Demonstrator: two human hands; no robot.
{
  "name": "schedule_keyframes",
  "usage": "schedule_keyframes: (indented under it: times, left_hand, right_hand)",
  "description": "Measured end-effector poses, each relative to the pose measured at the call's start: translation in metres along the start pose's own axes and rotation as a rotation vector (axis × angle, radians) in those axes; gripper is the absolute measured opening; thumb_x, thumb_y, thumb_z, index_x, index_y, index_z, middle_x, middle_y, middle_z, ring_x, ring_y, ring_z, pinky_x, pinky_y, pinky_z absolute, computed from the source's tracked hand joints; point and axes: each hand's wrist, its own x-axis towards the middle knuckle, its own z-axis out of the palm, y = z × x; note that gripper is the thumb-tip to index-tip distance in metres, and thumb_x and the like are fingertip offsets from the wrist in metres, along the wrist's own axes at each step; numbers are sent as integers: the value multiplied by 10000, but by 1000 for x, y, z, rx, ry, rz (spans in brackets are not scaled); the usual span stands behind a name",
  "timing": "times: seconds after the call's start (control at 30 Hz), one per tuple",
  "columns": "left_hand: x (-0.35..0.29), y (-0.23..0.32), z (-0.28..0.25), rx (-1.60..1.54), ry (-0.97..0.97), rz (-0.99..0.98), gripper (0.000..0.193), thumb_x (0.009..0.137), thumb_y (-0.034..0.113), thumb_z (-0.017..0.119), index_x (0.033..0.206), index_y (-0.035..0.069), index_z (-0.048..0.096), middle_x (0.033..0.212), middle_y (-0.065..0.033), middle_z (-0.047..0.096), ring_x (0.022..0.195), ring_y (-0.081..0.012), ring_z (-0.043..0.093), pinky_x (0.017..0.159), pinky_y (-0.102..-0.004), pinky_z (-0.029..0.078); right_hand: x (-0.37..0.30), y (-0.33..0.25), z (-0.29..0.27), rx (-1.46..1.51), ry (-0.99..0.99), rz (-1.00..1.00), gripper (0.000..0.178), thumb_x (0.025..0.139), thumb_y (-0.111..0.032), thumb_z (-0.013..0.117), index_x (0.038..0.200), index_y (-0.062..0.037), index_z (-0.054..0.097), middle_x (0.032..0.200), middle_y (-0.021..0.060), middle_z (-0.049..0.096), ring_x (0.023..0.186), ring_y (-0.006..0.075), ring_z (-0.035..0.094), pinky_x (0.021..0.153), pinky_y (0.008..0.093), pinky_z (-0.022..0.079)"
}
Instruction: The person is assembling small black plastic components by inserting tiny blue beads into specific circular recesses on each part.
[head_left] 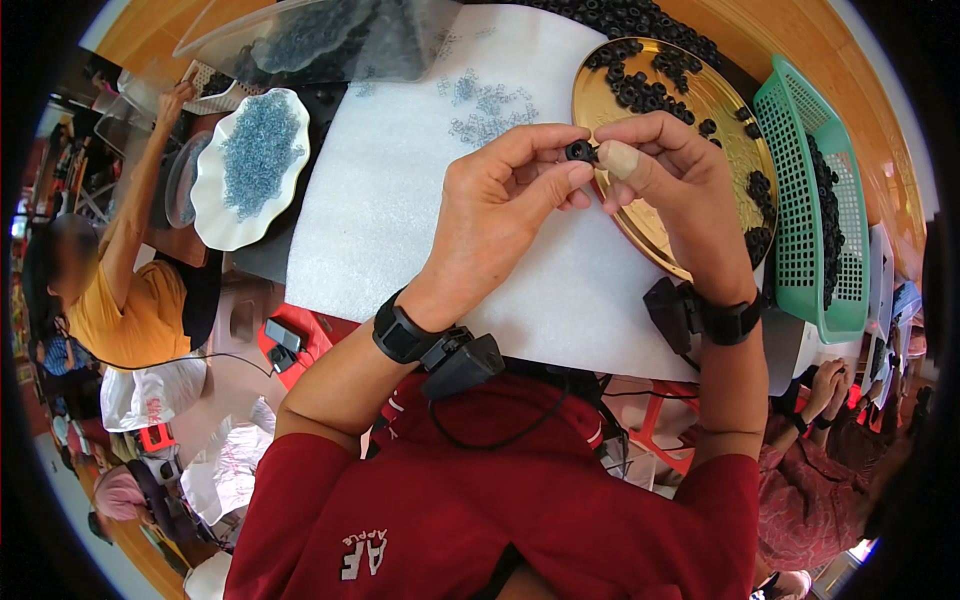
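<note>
Between the fingertips of both hands is a small round black part [579,151] with a hole in its middle. My left hand [515,185] pinches it between thumb and forefinger. My right hand [665,170], with a tan wrap on the thumb, closes on its right side; whether it holds a second small piece there is hidden. Below the hands lies a white foam sheet [370,200]. A loose scatter of small clear bluish rings [490,105] rests on it, beyond my left hand. Under and beyond my right hand is a round gold tray [725,110] carrying many black parts.
A green basket [795,220] of black parts stands at the right. On the left, a white scalloped dish [215,215] holds bluish rings. A clear plastic bin [390,50] and a heap of black parts [640,20] lie at the far side. Other people sit on both sides.
</note>
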Motion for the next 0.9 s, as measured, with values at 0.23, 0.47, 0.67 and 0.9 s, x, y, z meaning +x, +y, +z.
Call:
schedule_keyframes:
  times: [0.23, 0.47, 0.67, 0.9]
  left_hand:
    - [0, 2, 0, -9, -23, 19, 268, 906, 35, 606, 1166, -30, 591, 945, -82, 668, 780, -113, 634, 712, -228, 518]
    - [-1, 3, 0, -6, -41, 11, 281, 917, 60, 601, 1187, -19, 586, 986, -90, 669, 799, -122, 633, 722, -237, 512]
    - [-1, 0, -1, 12, -34, 21, 279, 915, 56, 603, 1185, -16, 590, 975, -75, 662, 812, -117, 635, 734, -232, 513]
    - [-3, 0, -3, 146, -90, 110, 257, 904, 28, 608, 1157, -19, 605, 1009, -75, 645, 818, -113, 625, 756, -226, 505]
  right_hand:
    - [0, 4, -6, 138, -39, 28, 214, 900, -126, 642, 1058, 17, 616, 911, 86, 656, 697, 98, 602, 672, 215, 496]
    - [1, 4, -9, 180, -44, 40, 210, 894, -130, 652, 1041, 15, 614, 905, 84, 654, 695, 106, 606, 670, 220, 500]
    - [1, 3, -7, 110, -48, 39, 197, 872, -116, 679, 1007, 15, 621, 909, 78, 649, 700, 105, 607, 668, 227, 505]
    - [3, 4, -19, 274, -164, 145, 220, 869, -136, 681, 1024, 6, 616, 845, 46, 614, 659, 94, 587, 619, 237, 511]
